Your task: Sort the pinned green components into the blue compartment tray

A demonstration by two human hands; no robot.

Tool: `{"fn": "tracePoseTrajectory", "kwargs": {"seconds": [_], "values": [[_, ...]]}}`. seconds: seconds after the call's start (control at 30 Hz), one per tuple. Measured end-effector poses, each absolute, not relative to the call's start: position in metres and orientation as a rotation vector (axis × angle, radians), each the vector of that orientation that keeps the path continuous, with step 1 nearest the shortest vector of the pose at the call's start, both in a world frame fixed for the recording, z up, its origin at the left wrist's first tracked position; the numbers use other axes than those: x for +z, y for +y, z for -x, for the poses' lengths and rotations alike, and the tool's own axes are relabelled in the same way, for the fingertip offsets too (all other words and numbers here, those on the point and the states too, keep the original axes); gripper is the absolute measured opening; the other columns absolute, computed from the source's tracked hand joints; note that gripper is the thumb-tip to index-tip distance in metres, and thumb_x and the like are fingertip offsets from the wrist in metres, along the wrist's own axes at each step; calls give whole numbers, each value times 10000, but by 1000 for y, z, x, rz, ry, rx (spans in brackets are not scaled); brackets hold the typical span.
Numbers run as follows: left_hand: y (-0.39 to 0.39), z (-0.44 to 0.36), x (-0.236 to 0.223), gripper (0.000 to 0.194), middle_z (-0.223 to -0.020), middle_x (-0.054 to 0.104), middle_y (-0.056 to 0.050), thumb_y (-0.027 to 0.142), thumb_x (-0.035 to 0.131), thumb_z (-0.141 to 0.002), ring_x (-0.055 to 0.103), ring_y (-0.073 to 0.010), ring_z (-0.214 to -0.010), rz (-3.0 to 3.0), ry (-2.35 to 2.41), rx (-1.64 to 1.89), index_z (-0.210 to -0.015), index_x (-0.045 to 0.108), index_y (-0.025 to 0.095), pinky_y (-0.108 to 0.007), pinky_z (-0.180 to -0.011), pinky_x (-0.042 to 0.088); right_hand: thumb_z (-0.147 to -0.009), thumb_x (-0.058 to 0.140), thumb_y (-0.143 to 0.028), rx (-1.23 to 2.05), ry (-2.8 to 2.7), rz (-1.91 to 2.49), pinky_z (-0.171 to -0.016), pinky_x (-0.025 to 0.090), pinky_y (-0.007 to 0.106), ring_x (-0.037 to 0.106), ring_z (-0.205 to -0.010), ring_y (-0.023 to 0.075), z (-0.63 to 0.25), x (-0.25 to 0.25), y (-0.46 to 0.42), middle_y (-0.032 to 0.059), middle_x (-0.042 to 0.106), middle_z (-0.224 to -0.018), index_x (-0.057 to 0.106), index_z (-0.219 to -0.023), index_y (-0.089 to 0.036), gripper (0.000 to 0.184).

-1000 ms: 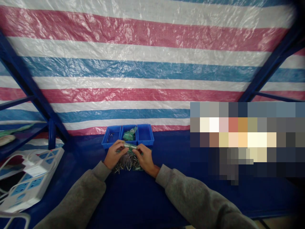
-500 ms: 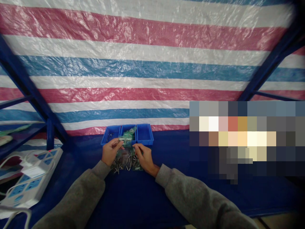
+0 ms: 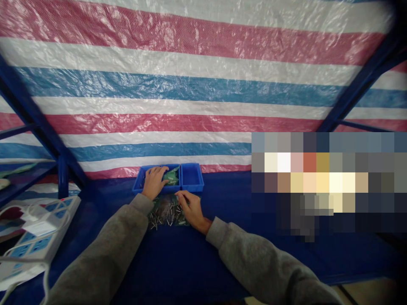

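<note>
Metal pins (image 3: 165, 213) lie heaped on a green-printed plastic bag (image 3: 185, 221) on a blue-covered bench (image 3: 178, 262), just in front of a row of blue plastic bins (image 3: 191, 188). A person's right hand (image 3: 192, 208) rests at the bag's right side, fingers lightly curled; any hold on it cannot be told. The left hand (image 3: 154, 182) reaches over the left bin, its fingers low and just beside a green packet (image 3: 171, 178) in the middle bin; whether they grip anything cannot be told. Grey sleeves (image 3: 104, 254) cover both arms. A white power strip (image 3: 38, 241) lies at left, before a striped tarp (image 3: 159, 84) on a blue steel frame (image 3: 38, 114).
</note>
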State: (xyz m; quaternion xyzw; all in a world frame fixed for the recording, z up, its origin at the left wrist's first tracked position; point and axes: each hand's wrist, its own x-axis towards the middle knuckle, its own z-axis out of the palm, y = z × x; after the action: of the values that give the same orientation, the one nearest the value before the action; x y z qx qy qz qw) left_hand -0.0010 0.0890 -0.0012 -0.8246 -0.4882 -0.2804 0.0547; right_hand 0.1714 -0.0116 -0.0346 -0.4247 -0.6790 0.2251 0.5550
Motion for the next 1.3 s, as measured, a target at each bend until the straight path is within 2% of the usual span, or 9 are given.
{"fn": "tracePoseTrajectory", "kwargs": {"seconds": [0.2, 0.3, 0.53, 0.63, 0.7, 0.77, 0.83, 1.03, 1.3], "values": [[92, 4, -6, 195, -947, 684, -62, 299, 512, -846, 520, -265, -1085, 2612, -1515, -779, -908, 689, 247, -500, -998, 221, -920, 371, -303, 513, -1610, 993, -633, 424, 223, 580, -658, 133, -172, -34, -11, 24, 645, -740, 658, -894, -164, 320], [78, 2, -5, 213, -1045, 660, -50, 296, 481, -862, 464, -267, -1165, 2506, -1556, -864, -898, 686, 250, -520, -1026, 183, -918, 379, -289, 487, -1618, 990, -652, 425, 228, 587, -677, 136, -172, -35, -12, 30, 654, -763, 657, -882, -162, 308], [25, 10, 6, 253, -1104, 613, -61, 331, 436, -885, 518, -213, -1086, 2413, -1586, -1176, -988, 628, 204, -381, -985, 341, -923, 368, -248, 357, -1691, 1088, -719, 423, 246, 572, -736, 141, -173, -28, -12, 42, 631, -807, 636, -889, -170, 281], [4, 23, 5, 355, -1139, 598, -73, 416, 478, -855, 524, -227, -1089, 2641, -1553, -1081, -1126, 564, 204, -375, -975, 369, -901, 430, -305, 263, -1850, 1191, -838, 401, 292, 547, -910, 179, -179, -18, -16, 67, 607, -920, 626, -938, -186, 232], [-8, 33, 1, 611, -1285, 503, -88, 497, 561, -780, 466, -254, -1172, 2787, -1514, -924, -1304, 413, 220, -390, -1000, 352, -853, 501, -422, 199, -1981, 1302, -875, 385, 363, 519, -982, 230, -185, -15, -21, 95, 587, -1008, 601, -1051, -189, 322], [-15, 42, -6, 876, -1387, 388, -116, 569, 638, -674, 379, -293, -1251, 2879, -1440, -726, -1392, 279, 217, -413, -1036, 309, -814, 508, -532, 134, -2078, 1370, -917, 352, 429, 459, -1101, 287, -191, -17, -28, 141, 521, -1183, 491, -1244, -186, 552], [-18, 49, -15, 998, -1448, 285, -125, 621, 646, -623, 283, -325, -1308, 2885, -1408, -571, -1424, 198, 229, -448, -1062, 254, -795, 478, -605, 104, -2182, 1381, -973, 295, 473, 371, -1211, 325, -196, -23, -35, 157, 417, -1329, 384, -1346, -198, 691], [-13, 56, -40, 1000, -1491, 190, -108, 663, 586, -648, 194, -355, -1343, 2837, -1428, -313, -1435, 105, 274, -506, -1049, 232, -749, 431, -707, 127, -2382, 1350, -1064, 161, 507, 149, -1350, 348, -198, -45, -35, 129, 158, -1493, 240, -1424, -198, 867], [-14, 51, -47, 896, -1499, 167, -94, 627, 517, -740, 194, -317, -1350, 2811, -1373, -370, -1439, 95, 257, -456, -1064, 247, -774, 424, -685, 158, -2378, 1337, -1083, 133, 510, 80, -1370, 336, -191, -48, -33, 124, 99, -1504, 209, -1432, -183, 856]]}}
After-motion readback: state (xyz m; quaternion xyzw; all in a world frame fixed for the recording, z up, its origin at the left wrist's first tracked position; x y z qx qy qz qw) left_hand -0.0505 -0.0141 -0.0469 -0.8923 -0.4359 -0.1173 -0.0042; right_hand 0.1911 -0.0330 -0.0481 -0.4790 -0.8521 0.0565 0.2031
